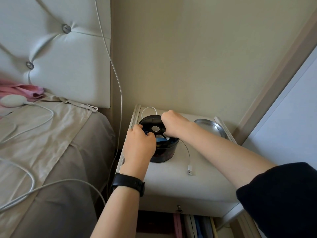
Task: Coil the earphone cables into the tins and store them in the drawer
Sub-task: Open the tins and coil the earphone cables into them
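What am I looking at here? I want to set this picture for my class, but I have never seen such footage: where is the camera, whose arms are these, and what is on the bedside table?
There is no machine: a person wears one wide camera on the head, looking down at their own two arms. The left hand, with a black watch on its wrist, curls over the near rim of a dark round tin. The right hand is curled above the tin's far side; what its fingers hold is hidden. The tin stands on a pale bedside table. A white cable runs from the tin across the tabletop to its plug, and a silver lid lies to the right. A bed with more cables is on the left.
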Demonstrator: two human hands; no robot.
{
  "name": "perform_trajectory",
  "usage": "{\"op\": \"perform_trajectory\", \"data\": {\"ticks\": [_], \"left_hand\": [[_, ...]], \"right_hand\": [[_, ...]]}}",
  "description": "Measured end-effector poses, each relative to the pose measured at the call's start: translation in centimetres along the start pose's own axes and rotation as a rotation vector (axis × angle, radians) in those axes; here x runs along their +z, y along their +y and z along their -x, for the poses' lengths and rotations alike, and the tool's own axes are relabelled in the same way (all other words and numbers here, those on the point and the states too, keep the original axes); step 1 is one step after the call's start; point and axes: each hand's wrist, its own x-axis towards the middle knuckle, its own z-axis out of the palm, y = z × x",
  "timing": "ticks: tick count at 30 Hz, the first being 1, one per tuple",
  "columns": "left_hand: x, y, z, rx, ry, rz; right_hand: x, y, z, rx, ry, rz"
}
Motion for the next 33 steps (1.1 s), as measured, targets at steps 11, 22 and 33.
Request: {"op": "perform_trajectory", "data": {"ticks": [11,22,33], "left_hand": [[0.1,0.0,0.0,0.002,0.003,0.012],[-0.2,0.0,0.0,-0.006,-0.022,0.020],[-0.4,0.1,0.0,-0.007,-0.019,0.011]], "right_hand": [[0.1,0.9,0.2,-0.007,0.078,-0.107],[1.4,-0.2,0.0,0.005,0.046,-0.002],[0.6,-0.9,-0.1,0.024,-0.012,-0.054]]}}
